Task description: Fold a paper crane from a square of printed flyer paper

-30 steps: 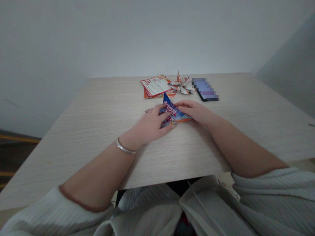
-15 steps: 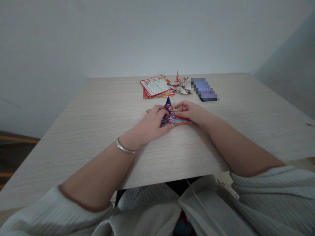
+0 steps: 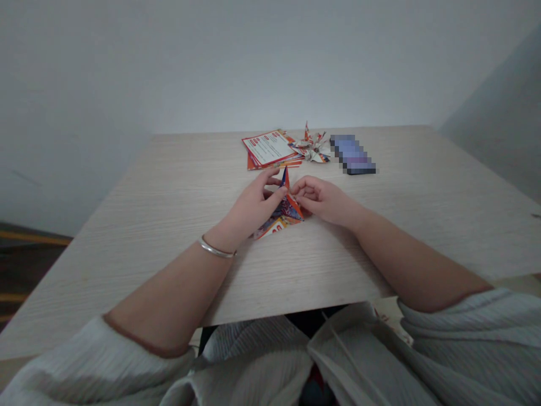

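A folded sheet of printed paper (image 3: pixel 291 210), blue, orange and red, rests on the table between my hands, with one pointed corner standing up. My left hand (image 3: pixel 261 200) grips it from the left, thumb on the near face and fingers behind, partly hidden. On the other side, my right hand (image 3: pixel 321 197) pinches the paper's right edge with curled fingers. A flap with yellow and white print lies flat toward me, under my left hand.
Beyond my hands lies a stack of printed sheets (image 3: pixel 270 148). Beside it sit folded paper pieces (image 3: pixel 313 149) with pointed tips, then a phone (image 3: pixel 354 155) with a blurred screen. All rest on the pale wooden table (image 3: pixel 169 192), whose far edge meets a wall.
The paper has turned and partly opened, showing its orange edge and a flap toward me. My left thumb has moved up onto the raised point; my right hand has shifted slightly left.
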Motion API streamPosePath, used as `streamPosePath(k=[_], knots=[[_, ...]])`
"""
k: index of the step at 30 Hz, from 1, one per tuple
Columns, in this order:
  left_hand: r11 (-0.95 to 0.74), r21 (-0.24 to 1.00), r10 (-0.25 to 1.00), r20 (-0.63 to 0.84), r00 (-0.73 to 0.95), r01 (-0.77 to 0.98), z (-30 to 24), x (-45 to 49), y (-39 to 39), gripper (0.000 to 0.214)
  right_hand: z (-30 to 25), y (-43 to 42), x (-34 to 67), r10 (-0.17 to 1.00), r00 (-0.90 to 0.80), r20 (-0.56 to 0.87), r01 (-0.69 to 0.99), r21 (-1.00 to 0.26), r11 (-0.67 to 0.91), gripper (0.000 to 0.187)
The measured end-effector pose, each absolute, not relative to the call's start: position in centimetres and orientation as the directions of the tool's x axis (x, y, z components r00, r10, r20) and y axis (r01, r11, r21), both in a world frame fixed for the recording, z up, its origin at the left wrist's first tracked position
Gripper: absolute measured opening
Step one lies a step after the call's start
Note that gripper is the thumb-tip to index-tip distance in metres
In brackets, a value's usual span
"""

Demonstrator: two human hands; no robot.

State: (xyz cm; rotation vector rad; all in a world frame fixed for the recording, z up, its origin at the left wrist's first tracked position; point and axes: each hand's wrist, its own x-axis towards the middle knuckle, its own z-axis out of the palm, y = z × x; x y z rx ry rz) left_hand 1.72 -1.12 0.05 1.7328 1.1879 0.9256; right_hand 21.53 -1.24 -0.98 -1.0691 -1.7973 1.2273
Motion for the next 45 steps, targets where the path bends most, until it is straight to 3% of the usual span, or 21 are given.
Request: streamPosePath(k=[4,8,16,23,26,28,31,35,39,42,45], knots=[[-0.178,0.9,0.977,0.113,0.182,0.397,0.2,1.6,-1.2,0.022,-1.2,-0.9,21.7,0.921,-0.377,0.104,0.238,-0.95,0.205,0.023],[-0.178,0.904,0.969,0.092,0.229,0.389,0.2,1.5,-1.1,0.009,-0.9,-1.0,21.6,0.926,-0.365,0.093,0.282,-0.937,0.206,0.026],[-0.132,0.932,0.957,0.031,0.289,0.339,-0.2,1.4,-0.7,0.015,-0.3,-1.6,21.7,0.931,-0.352,0.097,0.438,-0.862,0.255,0.034],[-0.148,0.914,0.961,0.043,0.273,0.377,-0.1,1.4,-0.6,0.022,-0.2,-1.6,21.7,0.919,-0.378,0.114,0.45,-0.845,0.29,0.031],[-0.291,0.818,0.934,0.131,0.332,0.496,0.3,1.2,-1.0,0.03,-0.5,-1.3,21.7,0.952,-0.288,0.103,0.403,-0.889,0.218,0.017],[-0.434,0.67,0.883,0.182,0.433,0.602,0.6,1.1,-1.3,0.035,-0.5,-1.1,21.9,0.981,-0.188,0.048,0.349,-0.93,0.113,0.01],[-0.571,0.41,0.816,0.192,0.545,0.711,0.8,1.1,-1.9,0.044,-0.3,-0.8,22.4,0.993,-0.113,-0.037,0.307,-0.952,-0.001,0.017],[-0.651,0.197,0.759,0.193,0.622,0.733,1.0,1.3,-2.7,0.052,-0.1,-0.8,22.9,0.992,-0.122,-0.002,0.383,-0.922,0.046,0.031],[-0.675,0.113,0.734,0.204,0.648,0.73,1.1,1.7,-3.4,0.057,-0.2,-0.7,22.8,0.988,-0.098,0.122,0.571,-0.806,0.156,0.022],[-0.686,0.109,0.727,0.158,0.669,0.72,1.2,1.9,-3.7,0.058,-0.4,-0.4,22.8,0.988,-0.09,0.122,0.663,-0.733,0.151,0.016],[-0.696,0.095,0.718,0.118,0.686,0.712,1.4,2.0,-3.9,0.059,-0.6,-0.2,23.0,0.989,-0.115,0.097,0.66,-0.736,0.149,0.012]])
